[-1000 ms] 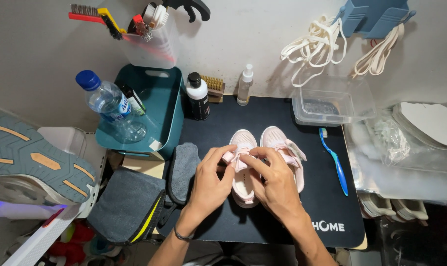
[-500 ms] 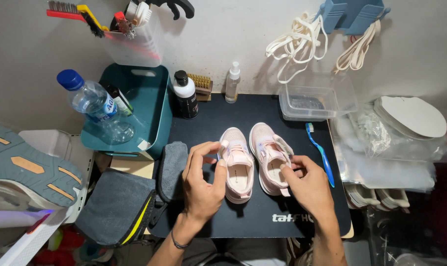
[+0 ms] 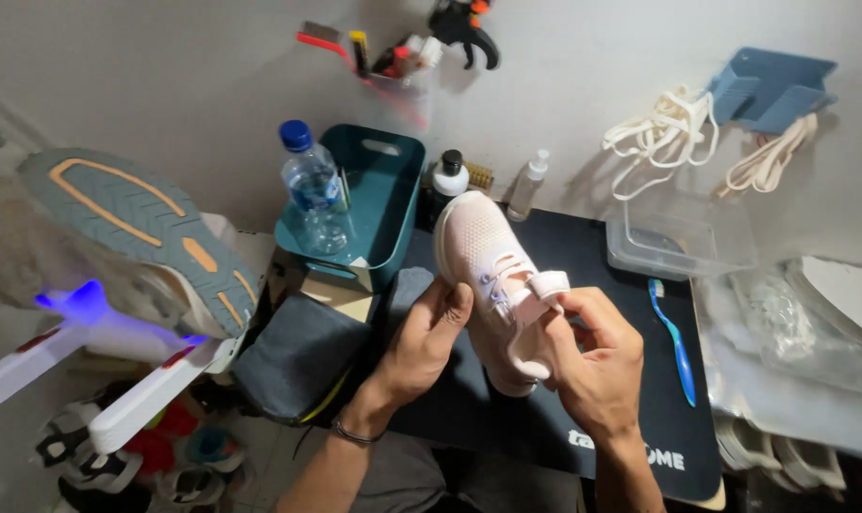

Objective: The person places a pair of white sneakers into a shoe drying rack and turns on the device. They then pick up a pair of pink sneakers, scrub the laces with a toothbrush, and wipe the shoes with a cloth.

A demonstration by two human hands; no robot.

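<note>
Mat: a black mat [image 3: 583, 418], flat and smooth, lay nearest on the work surface.
Left hand: the left hand [image 3: 426, 337] was closed around the left side of the shoe, fingers curled against the knit.
Right hand: the right hand [image 3: 592, 356] gripped the shoe's heel end, thumb and fingers pinching at the strap.
Shoe: the pale pink shoe [image 3: 497, 275], soft mesh knit with a rounded toe and a white strap, was held above the mat, toe pointing far.
Toothbrush: a blue toothbrush [image 3: 673, 337], thin plastic, lay on the mat to the right.
Bin: a teal plastic bin [image 3: 388, 204], rounded corners, stood far left.
Bottle: a clear ribbed water bottle [image 3: 315, 195], blue cap, stood in the bin.
</note>
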